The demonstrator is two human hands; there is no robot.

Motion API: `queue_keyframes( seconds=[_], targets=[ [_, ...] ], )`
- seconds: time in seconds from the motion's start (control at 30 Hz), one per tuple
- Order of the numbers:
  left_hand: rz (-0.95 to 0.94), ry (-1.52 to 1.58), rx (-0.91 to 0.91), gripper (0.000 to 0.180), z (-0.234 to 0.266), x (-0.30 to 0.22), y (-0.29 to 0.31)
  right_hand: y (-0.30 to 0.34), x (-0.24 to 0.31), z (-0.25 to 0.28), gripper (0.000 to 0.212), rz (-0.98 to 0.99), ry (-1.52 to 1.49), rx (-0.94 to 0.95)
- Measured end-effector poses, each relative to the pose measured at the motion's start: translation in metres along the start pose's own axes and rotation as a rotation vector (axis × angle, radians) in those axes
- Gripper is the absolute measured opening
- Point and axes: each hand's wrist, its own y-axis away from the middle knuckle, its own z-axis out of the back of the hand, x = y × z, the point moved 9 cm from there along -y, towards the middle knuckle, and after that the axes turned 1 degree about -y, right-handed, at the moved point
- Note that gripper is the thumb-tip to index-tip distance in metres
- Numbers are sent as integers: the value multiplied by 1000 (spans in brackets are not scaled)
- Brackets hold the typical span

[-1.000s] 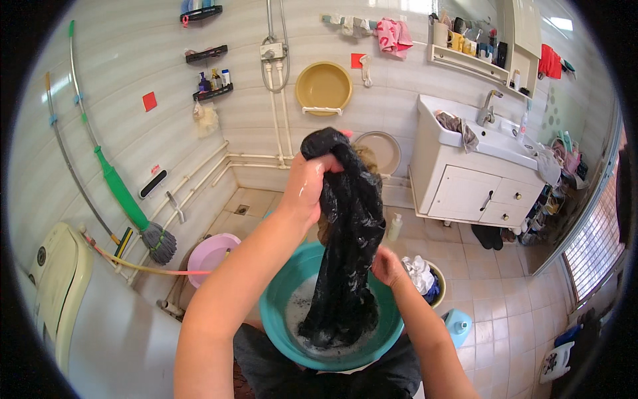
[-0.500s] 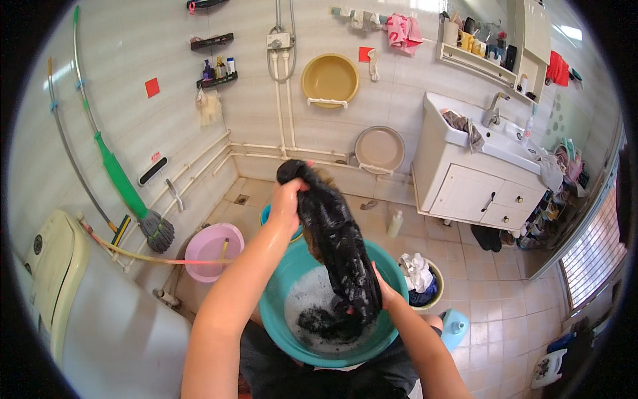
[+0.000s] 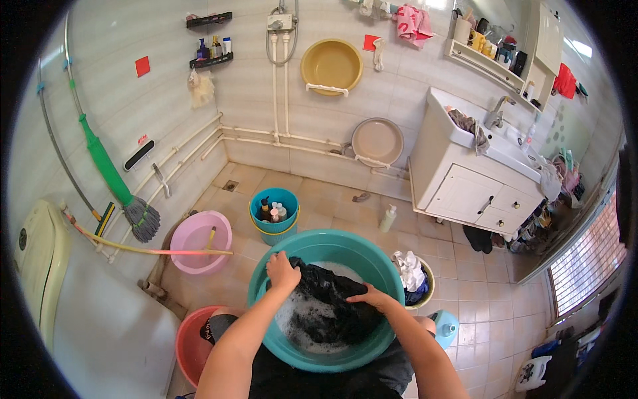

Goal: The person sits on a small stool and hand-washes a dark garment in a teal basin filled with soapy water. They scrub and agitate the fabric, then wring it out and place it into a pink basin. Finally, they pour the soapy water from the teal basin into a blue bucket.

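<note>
A large teal basin (image 3: 375, 259) of foamy water (image 3: 292, 318) stands in front of me between my legs. In it lies a soaked black garment (image 3: 332, 292), partly sunk in the suds; its exact kind cannot be made out. My left hand (image 3: 284, 271) grips the garment's far left edge, just inside the basin. At its right edge, my right hand (image 3: 373, 299) holds the cloth with thumb and fingers. White foam sits along the garment's far side and to its left.
A teal bucket of bottles (image 3: 274, 227) stands beyond the basin. Left are a pink basin (image 3: 181, 243) with a hose (image 3: 153, 252) over it and a red basin (image 3: 186, 346). Right are a tub of laundry (image 3: 413, 274), a blue jug (image 3: 446, 327) and a pump bottle (image 3: 388, 218).
Both hands have lowered the black garment from above the basin into the suds. My left hand has come down toward me, and the teal bucket of bottles is now uncovered.
</note>
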Motion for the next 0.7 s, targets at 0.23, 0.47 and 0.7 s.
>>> queue_keyframes(
  seconds=[0.23,0.47,0.7],
  targets=[
    [870,639,1279,101,-159,45,130,50,70,-53,62,-2,-405,399],
    [812,1693,599,40,-152,21,64,64,63,-60,62,-122,-416,537],
    [931,1720,284,56,-195,76,32,-80,-16,1,68,16,-237,-168]
  ],
)
